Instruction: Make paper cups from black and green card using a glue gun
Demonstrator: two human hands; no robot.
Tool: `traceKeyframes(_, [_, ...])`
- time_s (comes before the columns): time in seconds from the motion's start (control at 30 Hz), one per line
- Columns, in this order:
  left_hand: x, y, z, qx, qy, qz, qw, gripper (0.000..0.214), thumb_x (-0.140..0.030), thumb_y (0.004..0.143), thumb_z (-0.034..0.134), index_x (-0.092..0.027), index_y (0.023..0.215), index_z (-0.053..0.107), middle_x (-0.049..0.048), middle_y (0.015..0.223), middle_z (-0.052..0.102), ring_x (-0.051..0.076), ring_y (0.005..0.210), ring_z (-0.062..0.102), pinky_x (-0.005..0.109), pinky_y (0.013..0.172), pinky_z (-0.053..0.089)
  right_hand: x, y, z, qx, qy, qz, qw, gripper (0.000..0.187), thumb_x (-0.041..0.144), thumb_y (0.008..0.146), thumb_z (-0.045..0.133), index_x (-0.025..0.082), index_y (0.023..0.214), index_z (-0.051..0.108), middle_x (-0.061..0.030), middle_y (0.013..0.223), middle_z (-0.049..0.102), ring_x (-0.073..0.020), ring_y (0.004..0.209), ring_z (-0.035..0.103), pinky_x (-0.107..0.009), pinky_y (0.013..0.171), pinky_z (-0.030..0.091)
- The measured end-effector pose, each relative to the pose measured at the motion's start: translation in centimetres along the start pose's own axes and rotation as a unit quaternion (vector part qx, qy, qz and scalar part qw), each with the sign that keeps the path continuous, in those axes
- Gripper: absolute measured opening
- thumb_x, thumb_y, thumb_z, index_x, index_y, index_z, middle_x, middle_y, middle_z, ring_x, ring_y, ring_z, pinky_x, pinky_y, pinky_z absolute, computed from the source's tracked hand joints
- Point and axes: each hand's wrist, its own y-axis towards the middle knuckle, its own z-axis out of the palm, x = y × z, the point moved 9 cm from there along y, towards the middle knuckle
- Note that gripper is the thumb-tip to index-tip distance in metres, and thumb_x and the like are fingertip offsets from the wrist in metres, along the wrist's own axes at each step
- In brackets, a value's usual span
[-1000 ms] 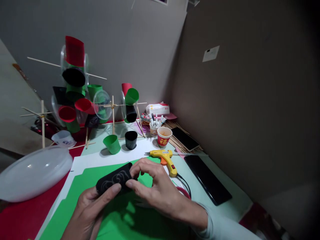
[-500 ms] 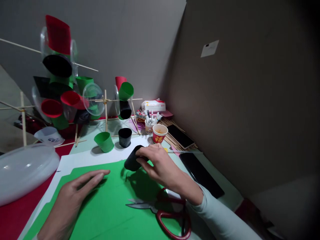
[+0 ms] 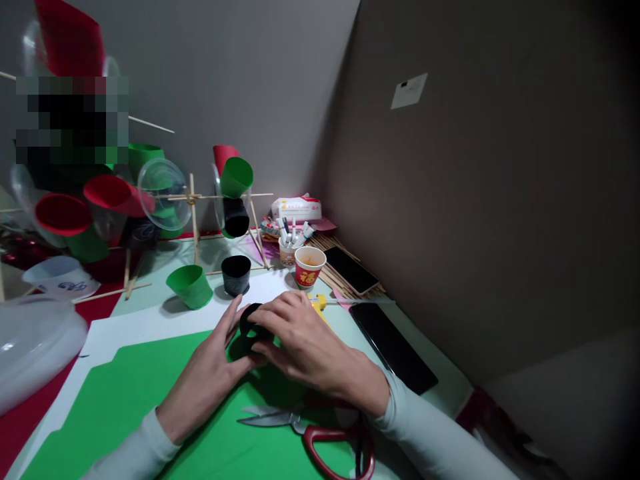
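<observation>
A black paper cup (image 3: 247, 321) is between my two hands, above the green sheet (image 3: 130, 393). My right hand (image 3: 300, 337) grips it from the right, with fingertips at its rim. From the left, my left hand (image 3: 213, 370) curves around its side, the thumb below it; the hands partly hide the cup. Just beyond stand a green paper cup (image 3: 193, 288) and a second black paper cup (image 3: 236, 277). Red-handled scissors (image 3: 320, 430) lie on the sheet below my right wrist, their blades pointing left.
A stick frame (image 3: 194, 227) with red, green and black cups rises at the back left. Toward the back right are a red-and-white paper cup (image 3: 309, 268), a cup of markers (image 3: 291, 243), sticks and two dark phones (image 3: 393, 347). Yellow tool (image 3: 319, 303) lies behind my right hand.
My left hand has moved right and up to the black cup, which my right hand has brought slightly left and more upright. The view has shifted a little to the right.
</observation>
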Motion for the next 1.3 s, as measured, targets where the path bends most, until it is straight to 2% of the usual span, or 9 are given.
traceKeyframes(0.13, [0.3, -0.2, 0.3, -0.012, 0.014, -0.004, 1.000, 0.108, -0.053, 0.073, 0.078, -0.022, 0.163, 0.026, 0.0124, 0.173, 0.034, 0.028, 0.157, 0.036, 0.048, 0.129, 0.030, -2.9, -2.5, -1.5, -0.112, 0.084, 0.109, 0.984, 0.031, 0.026, 0.104, 0.060, 0.017, 0.133, 0.056, -0.0161, 0.129, 0.068, -0.0286, 0.118, 0.062, -0.045, 0.102, 0.052])
traceKeyframes(0.27, [0.1, -0.5, 0.1, -0.040, 0.053, -0.005, 0.998, 0.100, -0.054, 0.071, 0.078, -0.023, 0.158, 0.039, 0.0122, 0.166, 0.046, 0.032, 0.153, 0.043, 0.054, 0.129, 0.027, -4.4, -3.6, 1.2, -0.046, 0.126, 0.173, 0.976, 0.033, 0.023, 0.104, 0.059, 0.016, 0.136, 0.056, -0.0176, 0.131, 0.069, -0.0301, 0.121, 0.066, -0.046, 0.103, 0.055])
traceKeyframes(0.47, [-0.2, -0.8, 0.3, -0.060, 0.085, -0.009, 0.995, 0.083, -0.058, 0.073, 0.072, -0.021, 0.145, 0.056, 0.0128, 0.149, 0.065, 0.036, 0.138, 0.059, 0.060, 0.122, 0.038, -3.4, -2.6, 2.6, 0.005, 0.182, 0.138, 0.973, 0.026, 0.007, 0.102, 0.052, 0.024, 0.120, 0.062, -0.0076, 0.108, 0.074, -0.0234, 0.100, 0.071, -0.036, 0.091, 0.058])
traceKeyframes(0.7, [0.3, -0.8, 0.5, -0.052, 0.087, -0.013, 0.995, 0.079, -0.061, 0.077, 0.069, -0.022, 0.144, 0.058, 0.0125, 0.152, 0.063, 0.037, 0.136, 0.059, 0.059, 0.122, 0.037, -3.8, -2.8, 3.0, 0.004, 0.169, 0.129, 0.977, 0.026, 0.003, 0.100, 0.052, 0.023, 0.114, 0.062, -0.0064, 0.104, 0.074, -0.0221, 0.094, 0.069, -0.034, 0.088, 0.057])
traceKeyframes(0.9, [1.0, -0.7, 0.5, -0.049, 0.065, -0.036, 0.996, 0.085, -0.062, 0.075, 0.073, -0.021, 0.148, 0.054, 0.0140, 0.150, 0.064, 0.038, 0.139, 0.058, 0.059, 0.124, 0.034, -4.4, -3.5, 2.4, 0.008, 0.122, 0.149, 0.981, 0.032, 0.007, 0.099, 0.052, 0.015, 0.130, 0.057, -0.0168, 0.123, 0.072, -0.0285, 0.116, 0.068, -0.043, 0.099, 0.057])
traceKeyframes(1.0, [1.4, -0.6, 0.4, -0.047, 0.044, -0.035, 0.997, 0.088, -0.061, 0.075, 0.075, -0.025, 0.152, 0.049, 0.0100, 0.158, 0.057, 0.033, 0.146, 0.052, 0.053, 0.128, 0.032, -4.4, -3.6, 0.8, -0.012, 0.123, 0.149, 0.981, 0.044, 0.009, 0.099, 0.055, 0.015, 0.143, 0.050, -0.0181, 0.137, 0.067, -0.0295, 0.128, 0.062, -0.047, 0.108, 0.053])
traceKeyframes(1.1, [1.8, -0.6, 0.3, -0.042, 0.025, -0.039, 0.998, 0.088, -0.060, 0.075, 0.076, -0.029, 0.152, 0.047, 0.0065, 0.163, 0.052, 0.029, 0.149, 0.050, 0.051, 0.128, 0.033, -3.3, -3.2, -0.9, -0.036, 0.125, 0.104, 0.986, 0.046, 0.014, 0.102, 0.054, 0.016, 0.148, 0.049, -0.0179, 0.152, 0.057, -0.0285, 0.136, 0.055, -0.048, 0.116, 0.046])
traceKeyframes(1.2, [1.7, -0.6, 0.1, -0.042, 0.020, -0.043, 0.998, 0.086, -0.060, 0.074, 0.077, -0.030, 0.150, 0.049, 0.0049, 0.163, 0.051, 0.029, 0.149, 0.049, 0.052, 0.127, 0.034, -1.9, -2.8, -1.2, -0.028, 0.099, 0.050, 0.993, 0.033, 0.021, 0.103, 0.056, 0.018, 0.136, 0.061, -0.0171, 0.162, 0.048, -0.0296, 0.131, 0.053, -0.048, 0.113, 0.048])
traceKeyframes(1.3, [0.7, -0.7, -0.7, -0.050, 0.036, -0.042, 0.997, 0.083, -0.060, 0.072, 0.078, -0.031, 0.146, 0.055, 0.0043, 0.161, 0.055, 0.030, 0.149, 0.049, 0.053, 0.129, 0.031, -1.6, -2.7, -0.4, -0.016, 0.060, 0.041, 0.997, 0.018, 0.014, 0.102, 0.054, 0.016, 0.108, 0.071, -0.0162, 0.163, 0.047, -0.0306, 0.127, 0.052, -0.047, 0.105, 0.052])
